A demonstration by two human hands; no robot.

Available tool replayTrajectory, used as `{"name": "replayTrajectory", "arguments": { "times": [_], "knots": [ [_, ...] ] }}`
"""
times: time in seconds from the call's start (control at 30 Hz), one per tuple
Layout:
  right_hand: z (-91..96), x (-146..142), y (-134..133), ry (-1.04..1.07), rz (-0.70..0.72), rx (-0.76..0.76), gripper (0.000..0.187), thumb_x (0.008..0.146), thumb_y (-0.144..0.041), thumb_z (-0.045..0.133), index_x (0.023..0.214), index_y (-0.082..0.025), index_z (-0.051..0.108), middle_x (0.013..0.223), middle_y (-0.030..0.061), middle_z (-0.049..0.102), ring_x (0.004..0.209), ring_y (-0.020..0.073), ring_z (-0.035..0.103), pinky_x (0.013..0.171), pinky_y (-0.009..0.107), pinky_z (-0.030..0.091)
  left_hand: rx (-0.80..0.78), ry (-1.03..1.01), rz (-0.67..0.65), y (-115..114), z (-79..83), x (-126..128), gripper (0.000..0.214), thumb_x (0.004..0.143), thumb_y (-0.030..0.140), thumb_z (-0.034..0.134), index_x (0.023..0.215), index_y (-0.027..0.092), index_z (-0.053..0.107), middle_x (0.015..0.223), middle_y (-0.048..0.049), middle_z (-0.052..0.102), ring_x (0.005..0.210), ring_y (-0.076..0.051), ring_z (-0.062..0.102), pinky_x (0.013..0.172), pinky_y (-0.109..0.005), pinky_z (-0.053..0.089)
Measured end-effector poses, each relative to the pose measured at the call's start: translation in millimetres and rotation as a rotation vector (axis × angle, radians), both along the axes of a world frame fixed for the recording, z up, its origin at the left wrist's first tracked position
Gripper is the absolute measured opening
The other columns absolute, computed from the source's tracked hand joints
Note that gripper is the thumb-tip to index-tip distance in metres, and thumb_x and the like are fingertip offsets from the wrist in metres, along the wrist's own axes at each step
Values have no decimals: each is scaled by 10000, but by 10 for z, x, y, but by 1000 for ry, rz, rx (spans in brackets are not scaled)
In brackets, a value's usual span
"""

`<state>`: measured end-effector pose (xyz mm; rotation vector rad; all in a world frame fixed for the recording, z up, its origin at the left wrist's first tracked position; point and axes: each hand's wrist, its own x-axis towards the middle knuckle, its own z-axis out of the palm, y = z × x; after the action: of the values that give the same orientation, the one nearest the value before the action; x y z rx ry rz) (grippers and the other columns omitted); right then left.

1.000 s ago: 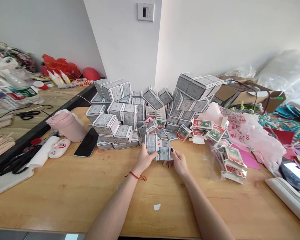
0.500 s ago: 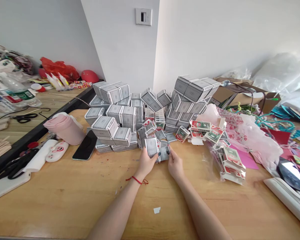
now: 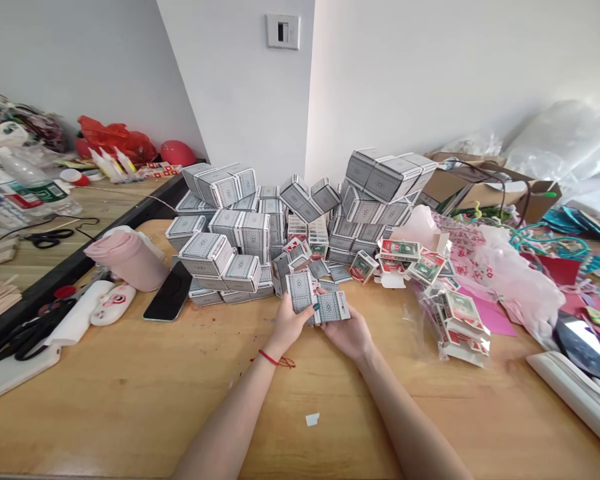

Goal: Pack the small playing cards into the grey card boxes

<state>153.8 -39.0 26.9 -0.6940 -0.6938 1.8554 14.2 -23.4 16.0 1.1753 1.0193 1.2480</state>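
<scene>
My left hand grips a grey patterned card pack held upright, fingers wrapped round it. My right hand lies palm up under a second grey patterned pack, holding it beside the first. Both hands hover just above the wooden table, in front of a big heap of grey patterned card boxes. Loose cards and small packs lie right behind the hands.
Red and green card boxes and a clear bag of them lie to the right. A pink cup, a black phone and scissors sit to the left. A paper scrap lies near me.
My right hand has turned palm up and now carries the second pack from below. The left hand has barely moved with its pack.
</scene>
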Motion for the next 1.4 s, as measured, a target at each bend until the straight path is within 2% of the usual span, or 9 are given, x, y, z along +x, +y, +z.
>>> {"name": "replayTrajectory", "arguments": {
  "times": [0.17, 0.37, 0.5, 0.67, 0.87, 1.03, 1.23, 1.4],
  "knots": [
    [27, -46, -21, 37, -12, 25, 459, 828, -534, 325, 1116, -253, 547, 1112, 47, 590, 881, 204, 570, 710, 353, 452, 14, -9, 4, -18, 23, 15, 476, 670, 245, 640, 1101, 179, 449, 1177, -82, 535, 1096, -217, 489, 938, -379, 379],
    [73, -52, -43, 45, -31, 31, 455, 827, -511, 332, 1118, -240, 554, 1158, 44, 565, 924, 213, 558, 717, 351, 448, 10, -2, 4, -22, -5, 26, 492, 671, 260, 641, 1113, 188, 437, 1182, -83, 530, 1097, -219, 489, 943, -384, 370],
    [52, -49, -42, -43, -35, 33, 442, 814, -498, 349, 1094, -237, 571, 1102, 50, 593, 912, 216, 560, 697, 338, 454, 26, -2, 16, -23, -35, 36, 507, 669, 267, 641, 1124, 191, 431, 1184, -82, 528, 1101, -216, 486, 946, -372, 365],
    [14, -31, -40, -31, -26, 35, 445, 803, -472, 387, 1117, -204, 552, 1090, 78, 592, 840, 206, 570, 679, 324, 453, 33, 10, 26, -35, -32, 32, 527, 664, 253, 642, 1137, 188, 420, 1190, -85, 524, 1104, -212, 482, 950, -373, 362],
    [-8, -30, -47, -89, -100, 46, 438, 762, -478, 473, 1056, -173, 579, 985, 88, 631, 804, 217, 582, 677, 335, 461, 28, 10, 24, -41, -25, 21, 505, 665, 256, 637, 1120, 187, 429, 1169, -82, 536, 1085, -210, 497, 941, -373, 374],
    [-81, -33, -42, -178, -160, 78, 450, 745, -513, 485, 1019, -170, 582, 907, 80, 648, 764, 217, 594, 617, 315, 468, 25, 50, 36, -40, -33, 15, 568, 651, 256, 649, 1162, 201, 408, 1185, -82, 522, 1096, -218, 487, 938, -373, 373],
    [-142, -26, -33, -366, -221, 119, 512, 744, -592, 430, 1021, -182, 559, 794, 69, 648, 676, 212, 594, 502, 291, 449, 30, 63, 33, -49, -40, 16, 543, 652, 246, 643, 1144, 189, 421, 1164, -86, 533, 1094, -223, 489, 948, -389, 364],
    [-243, -20, -10, -513, -291, 183, 503, 750, -599, 416, 992, -185, 568, 756, 56, 642, 658, 214, 588, 508, 304, 452, 8, 25, 12, -52, -44, 29, 550, 650, 241, 645, 1143, 188, 405, 1142, -85, 546, 1070, -221, 508, 920, -387, 393]
  ]
}}
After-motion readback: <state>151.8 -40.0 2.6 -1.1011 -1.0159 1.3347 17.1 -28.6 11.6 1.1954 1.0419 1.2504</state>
